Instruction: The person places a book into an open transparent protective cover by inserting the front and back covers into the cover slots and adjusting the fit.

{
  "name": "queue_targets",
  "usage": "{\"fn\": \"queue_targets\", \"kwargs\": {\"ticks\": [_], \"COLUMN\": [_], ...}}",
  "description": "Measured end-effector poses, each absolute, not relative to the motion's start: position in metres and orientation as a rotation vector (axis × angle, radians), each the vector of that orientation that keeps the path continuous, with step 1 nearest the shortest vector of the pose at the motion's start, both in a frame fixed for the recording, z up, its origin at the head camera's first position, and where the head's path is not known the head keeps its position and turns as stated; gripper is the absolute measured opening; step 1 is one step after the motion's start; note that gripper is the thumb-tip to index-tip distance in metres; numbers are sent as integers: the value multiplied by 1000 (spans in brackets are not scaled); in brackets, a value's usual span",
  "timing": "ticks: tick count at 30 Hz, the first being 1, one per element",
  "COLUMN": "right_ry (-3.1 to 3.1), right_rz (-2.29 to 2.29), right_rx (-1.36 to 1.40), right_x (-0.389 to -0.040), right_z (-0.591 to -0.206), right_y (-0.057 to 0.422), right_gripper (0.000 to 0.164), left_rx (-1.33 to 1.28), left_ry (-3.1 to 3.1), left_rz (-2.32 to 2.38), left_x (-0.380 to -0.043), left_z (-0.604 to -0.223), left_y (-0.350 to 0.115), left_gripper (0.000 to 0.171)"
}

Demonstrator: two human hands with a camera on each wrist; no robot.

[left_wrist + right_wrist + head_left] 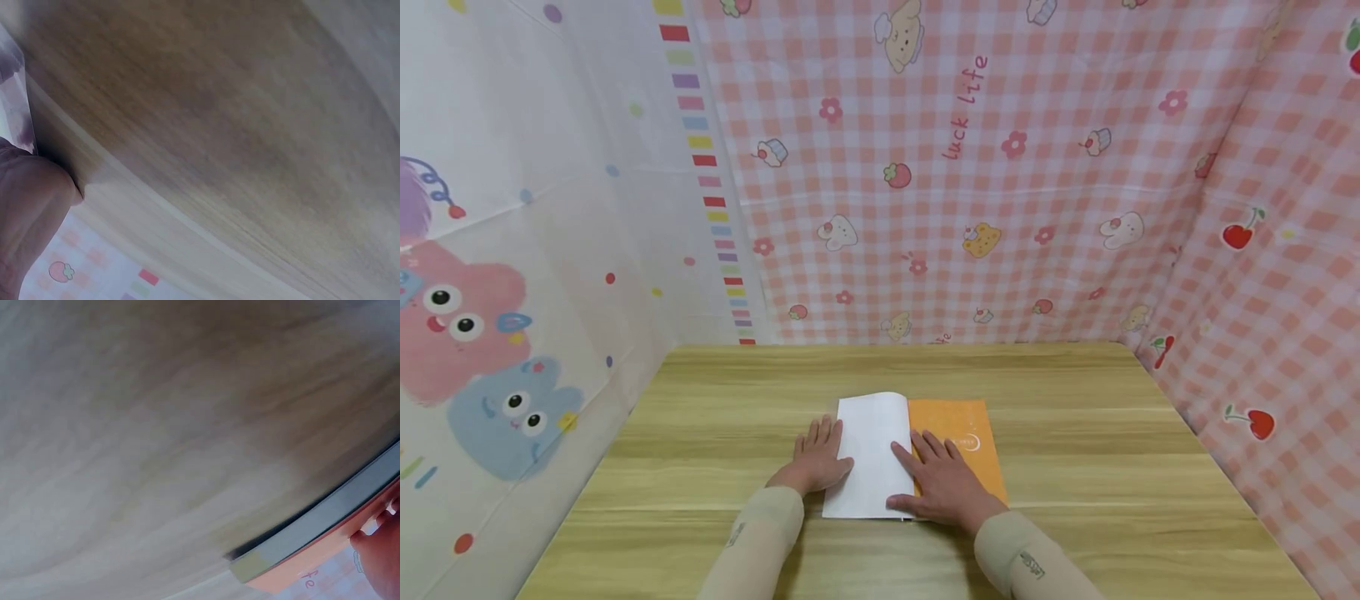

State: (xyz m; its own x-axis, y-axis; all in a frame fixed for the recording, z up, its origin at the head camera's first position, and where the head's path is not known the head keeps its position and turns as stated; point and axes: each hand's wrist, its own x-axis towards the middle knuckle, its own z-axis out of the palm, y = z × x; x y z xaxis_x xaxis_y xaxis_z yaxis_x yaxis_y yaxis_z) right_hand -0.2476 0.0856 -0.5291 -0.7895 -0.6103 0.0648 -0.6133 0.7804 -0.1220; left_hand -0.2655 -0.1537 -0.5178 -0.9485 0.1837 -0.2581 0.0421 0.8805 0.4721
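A book lies open on the wooden table, with a blank white page point(874, 442) on the left and an orange page point(955, 415) bearing small white print on the right. My left hand point(820, 460) rests at the white page's left edge, its thumb over the paper. Across the orange side and the fold lies my right hand point(946, 485), fingers extended, with thumb and index finger reaching onto the white page. The right wrist view shows the book's thick side edge point(325, 522) under its orange top. Only part of the left hand point(31, 206) appears in the left wrist view.
The wood-grain table point(1075, 467) extends on both sides of the book. Pink checked cloth point(940, 192) hangs behind it and along the right side. A white cloth with cartoon figures point(550, 275) hangs on the left.
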Motion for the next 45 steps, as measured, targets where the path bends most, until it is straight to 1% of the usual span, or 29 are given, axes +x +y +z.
{"fn": "queue_targets", "kwargs": {"ticks": [6,8,16,25,36,39,45], "right_ry": [-2968,-2962,-2945,-2992,-2976,-2974,-2948], "right_rz": [173,171,192,235,212,218,286], "right_rx": [987,987,1006,1025,1003,1017,1078], "right_x": [-250,-250,-249,-246,-249,-249,-246], "right_z": [-532,-532,-529,-520,-524,-524,-520], "right_y": [82,82,83,83,73,74,83], "right_gripper": [89,89,91,86,87,83,70], "left_rx": [159,155,228,190,193,196,185], "left_ry": [2731,2725,2780,2775,2762,2764,2772], "left_rz": [679,674,649,707,674,666,647], "left_x": [-266,-262,-259,-261,-261,-260,-262], "left_z": [-515,-509,-510,-513,-510,-509,-515], "left_y": [-155,-154,-153,-153,-153,-152,-153], "left_gripper": [72,70,68,72,67,65,67]}}
